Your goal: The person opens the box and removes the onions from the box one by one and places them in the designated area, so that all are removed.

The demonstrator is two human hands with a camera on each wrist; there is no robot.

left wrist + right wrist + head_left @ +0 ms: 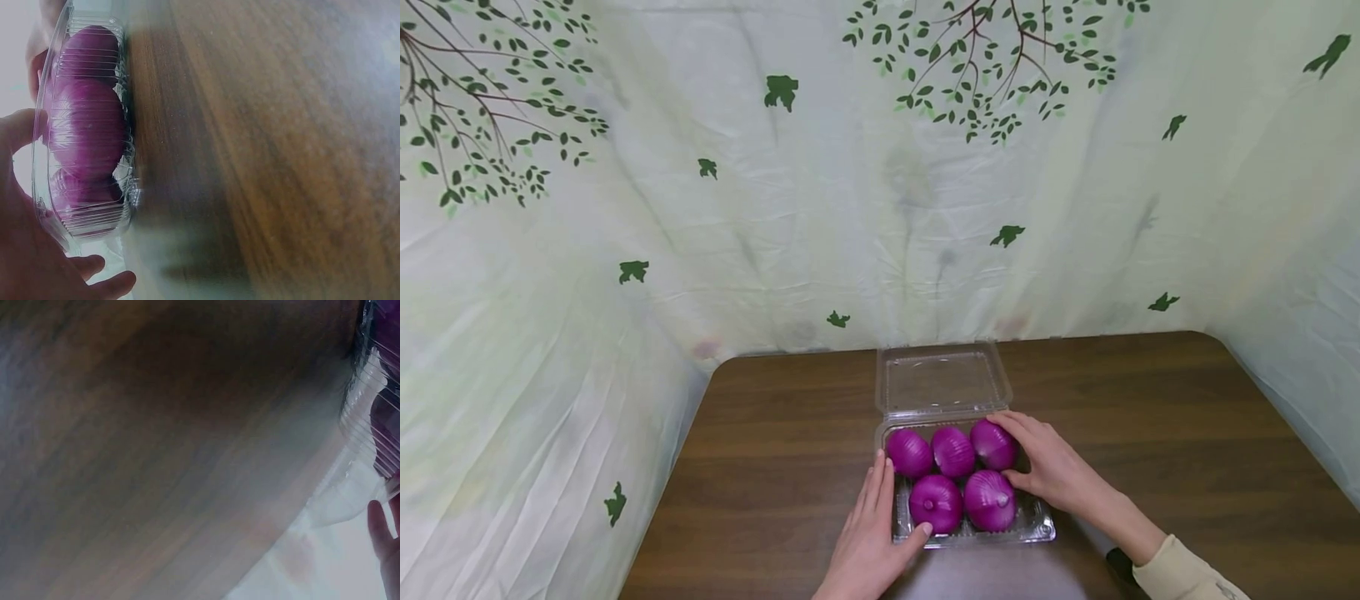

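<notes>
Purple-skinned red onions sit in a clear plastic clamshell box [973,540], three in the back row and two in front. My right hand [1052,462] spans the back-right red onion [992,444], fingertips on its far side and thumb on its near side. Against the box's left side lie the nearly straight fingers of my left hand [872,529], its thumb at the front edge beside the front-left onion [936,504]. In the left wrist view, onions [87,125] show through the ribbed wall. The right wrist view catches only part of the fingers and the box wall [362,400].
The hinged transparent lid [943,382] lies folded back towards the far edge of the brown wooden table [775,467]. A pale curtain [850,208] with printed leaves hangs behind and along the sides. Something black [1120,564] shows by the right wrist.
</notes>
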